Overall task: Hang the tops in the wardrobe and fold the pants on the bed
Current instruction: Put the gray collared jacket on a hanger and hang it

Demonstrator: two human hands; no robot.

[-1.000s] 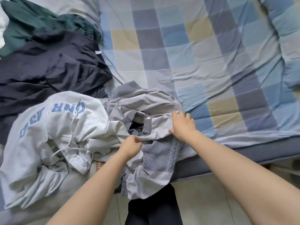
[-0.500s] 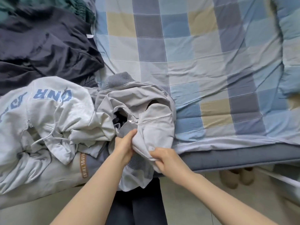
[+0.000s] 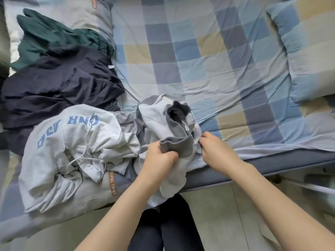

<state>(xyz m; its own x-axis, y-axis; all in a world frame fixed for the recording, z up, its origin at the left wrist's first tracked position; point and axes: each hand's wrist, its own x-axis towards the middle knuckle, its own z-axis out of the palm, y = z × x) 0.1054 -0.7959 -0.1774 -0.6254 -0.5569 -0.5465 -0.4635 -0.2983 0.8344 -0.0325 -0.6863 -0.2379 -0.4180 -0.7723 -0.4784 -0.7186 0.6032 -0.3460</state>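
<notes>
A light grey garment [image 3: 155, 116] with darker grey ribbed bands lies bunched at the bed's front edge, part of it hanging over the edge. My left hand [image 3: 159, 158] grips its ribbed band from below. My right hand [image 3: 215, 149] pinches the fabric at the band's right end. To the left lies a crumpled white hoodie [image 3: 72, 142] with blue letters and a drawstring. Behind it are a dark navy garment [image 3: 54, 91] and a dark green garment [image 3: 54, 38] with an elastic waistband.
The bed has a blue, grey and beige checked sheet [image 3: 208, 69]. A matching pillow [image 3: 308, 51] sits at the right. Another pillow [image 3: 68, 11] is at the back left. A tiled floor [image 3: 226, 214] and my dark-clad legs [image 3: 163, 229] are below the bed edge.
Both hands have shifted on the grey garment: the left now grips the ribbed band, and the right has moved from under it to its right end. The garment is bunched higher.
</notes>
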